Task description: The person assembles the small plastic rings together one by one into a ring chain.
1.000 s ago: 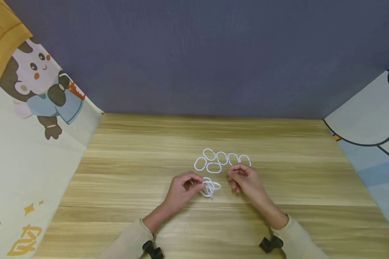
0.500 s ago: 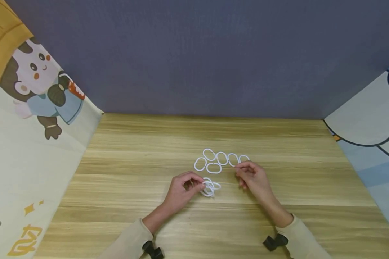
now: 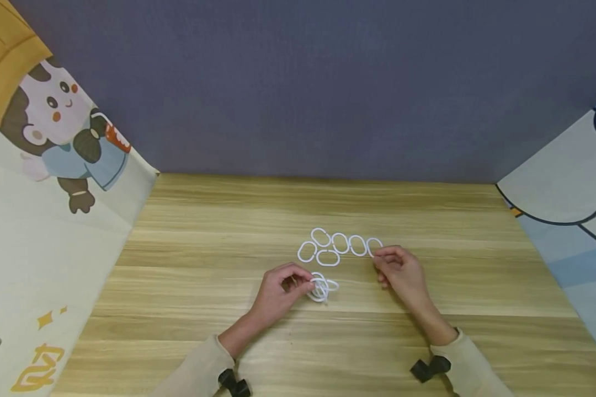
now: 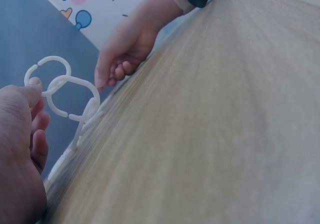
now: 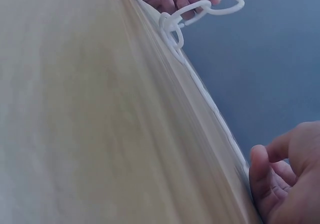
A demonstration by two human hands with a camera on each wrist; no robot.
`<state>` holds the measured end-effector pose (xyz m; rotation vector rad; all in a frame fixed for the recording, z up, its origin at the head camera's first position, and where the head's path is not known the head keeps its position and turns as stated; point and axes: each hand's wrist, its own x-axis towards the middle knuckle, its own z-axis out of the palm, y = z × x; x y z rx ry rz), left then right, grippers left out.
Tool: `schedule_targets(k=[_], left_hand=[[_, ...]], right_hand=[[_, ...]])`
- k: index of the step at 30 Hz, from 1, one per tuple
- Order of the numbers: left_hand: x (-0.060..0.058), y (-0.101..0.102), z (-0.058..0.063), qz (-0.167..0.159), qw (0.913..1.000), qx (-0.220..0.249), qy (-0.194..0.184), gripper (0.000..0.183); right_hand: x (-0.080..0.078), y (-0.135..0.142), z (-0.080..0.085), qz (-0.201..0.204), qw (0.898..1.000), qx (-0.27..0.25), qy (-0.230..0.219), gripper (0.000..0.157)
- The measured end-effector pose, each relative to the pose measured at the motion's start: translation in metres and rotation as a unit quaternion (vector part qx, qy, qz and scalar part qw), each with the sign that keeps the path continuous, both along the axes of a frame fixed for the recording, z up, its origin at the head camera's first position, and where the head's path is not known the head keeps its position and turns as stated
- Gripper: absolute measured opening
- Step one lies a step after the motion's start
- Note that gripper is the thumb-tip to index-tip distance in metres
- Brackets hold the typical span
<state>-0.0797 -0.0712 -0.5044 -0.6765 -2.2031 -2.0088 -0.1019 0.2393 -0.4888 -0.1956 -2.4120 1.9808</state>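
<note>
My left hand [image 3: 280, 286] pinches a small cluster of interlinked white plastic rings [image 3: 319, 288] between thumb and forefinger, raised off the tabletop. In the left wrist view, several of these oval rings [image 4: 75, 79] hang through one another, each with a small gap in its loop. Several more white oval rings [image 3: 328, 257] lie flat farther back in a loose group, some seeming to touch. My right hand [image 3: 401, 274], fingers loosely bent, is at the near edge of the rightmost flat ring [image 3: 374, 239]. Its fingertips cover part of that ring, and no grip shows.
A wood-grain table [image 3: 218, 220] lies beneath both hands. A dark blue-grey panel [image 3: 298, 88] rises along its back edge. Pale printed panels with cartoon figures stand at the left [image 3: 59, 242] and right [image 3: 566, 220].
My right hand has moved rightward along the near side of the flat rings to the last one. The flat rings have stayed in place. My left hand keeps its pinch, almost still.
</note>
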Motion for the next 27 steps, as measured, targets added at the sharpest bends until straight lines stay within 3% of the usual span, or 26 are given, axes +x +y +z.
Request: schedule_targets(k=[7,12,27], left_hand=[[0.001,0.000,-0.001,-0.001,1.0000,-0.003,-0.001,0.011],[0.001,0.000,0.000,-0.001,1.0000,-0.004,-0.003,0.011],[0.000,-0.001,-0.004,-0.004,0.9999,-0.010,-0.002,0.011]], right_hand=[[-0.001,0.006,-0.001,-0.014,1.000,0.019,-0.006,0.025],[-0.003,0.009,-0.003,-0.016,0.998,0.065,0.004,0.026],[-0.008,0.006,-0.007,0.008,0.990,0.135,0.036,0.016]])
